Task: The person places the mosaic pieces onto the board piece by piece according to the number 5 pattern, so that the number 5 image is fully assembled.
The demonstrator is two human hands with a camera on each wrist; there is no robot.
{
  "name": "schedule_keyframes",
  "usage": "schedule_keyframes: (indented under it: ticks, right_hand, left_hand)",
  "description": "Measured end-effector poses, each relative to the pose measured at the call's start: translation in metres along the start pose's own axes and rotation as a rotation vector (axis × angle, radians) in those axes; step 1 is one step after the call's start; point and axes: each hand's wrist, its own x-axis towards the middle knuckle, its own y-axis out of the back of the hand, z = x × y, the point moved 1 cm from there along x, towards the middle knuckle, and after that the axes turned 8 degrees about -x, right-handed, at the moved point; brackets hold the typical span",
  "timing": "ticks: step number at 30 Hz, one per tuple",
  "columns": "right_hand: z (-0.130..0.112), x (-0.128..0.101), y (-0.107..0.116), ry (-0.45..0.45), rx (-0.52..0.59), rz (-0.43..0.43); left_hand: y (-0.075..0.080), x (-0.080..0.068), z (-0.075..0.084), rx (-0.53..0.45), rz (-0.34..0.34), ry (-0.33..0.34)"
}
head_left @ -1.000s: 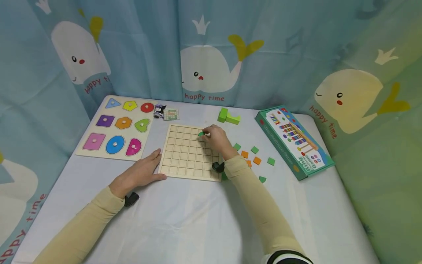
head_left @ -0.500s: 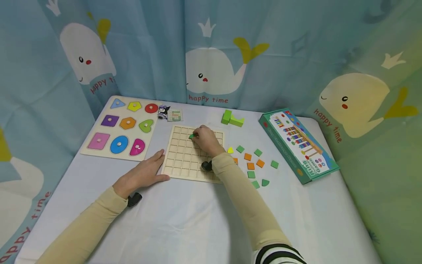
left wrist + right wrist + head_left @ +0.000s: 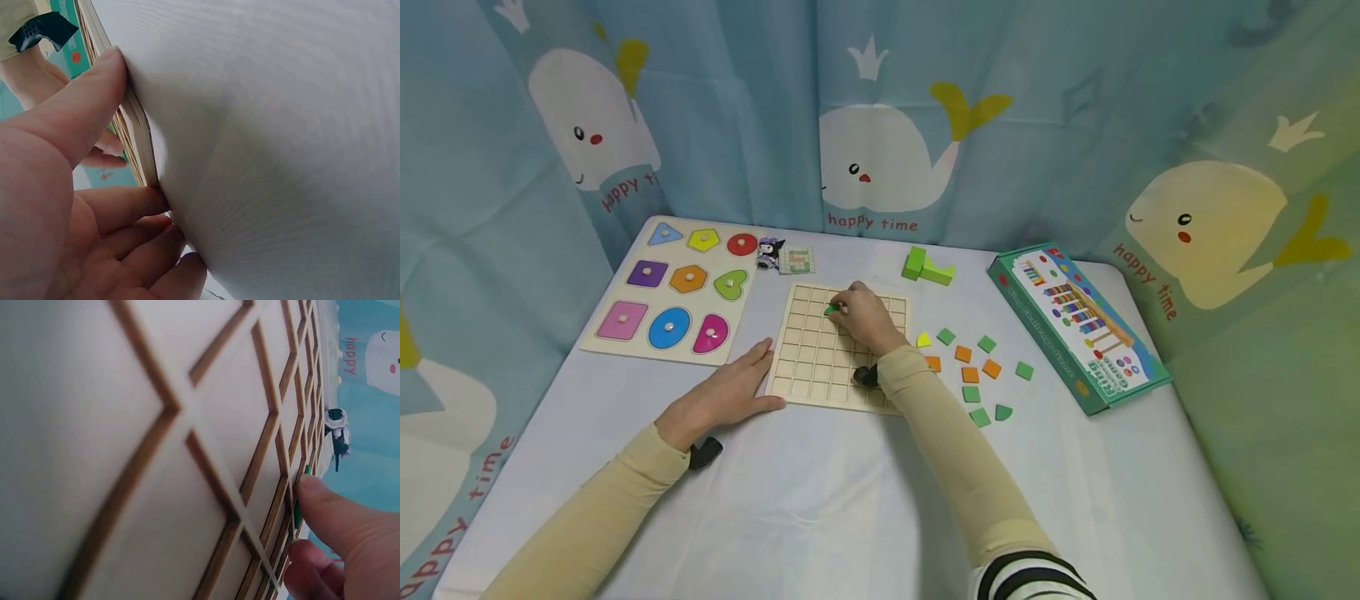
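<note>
A pale wooden grid board (image 3: 820, 350) lies in the middle of the white table. My right hand (image 3: 863, 318) is over its far part and pinches a small green tile (image 3: 831, 309) down at a cell near the top row. In the right wrist view the green tile (image 3: 298, 509) sits under a fingertip, against the grid board (image 3: 156, 425). My left hand (image 3: 730, 392) lies flat at the board's near left corner, thumb along the front edge. In the left wrist view its fingers (image 3: 94, 94) press the board's edge (image 3: 134, 122).
Several loose green, orange and yellow tiles (image 3: 973, 371) lie right of the board. A shape puzzle (image 3: 673, 287) sits at left, a teal box (image 3: 1075, 321) at right, green blocks (image 3: 925, 267) and a small figure with a card (image 3: 782, 257) at the back. Curtains surround the table.
My right hand has carried the green tile leftward across the board's far rows, a couple of cells. The left hand has stayed at the board's corner.
</note>
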Motion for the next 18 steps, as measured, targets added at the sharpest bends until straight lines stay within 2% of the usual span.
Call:
schedule_keyframes:
  ticks: [4, 8, 18]
  right_hand:
    - [0.005, -0.006, 0.004, 0.016, 0.044, 0.003]
    - [0.020, -0.022, 0.016, 0.023, 0.094, 0.029]
    - [0.093, -0.082, 0.052, -0.084, 0.074, 0.135]
  left_hand:
    - [-0.001, 0.000, 0.000, -0.005, 0.000, 0.009]
    - [-0.001, -0.001, 0.000, -0.002, 0.003, 0.001]
    - [-0.002, 0.003, -0.001, 0.012, -0.006, 0.001]
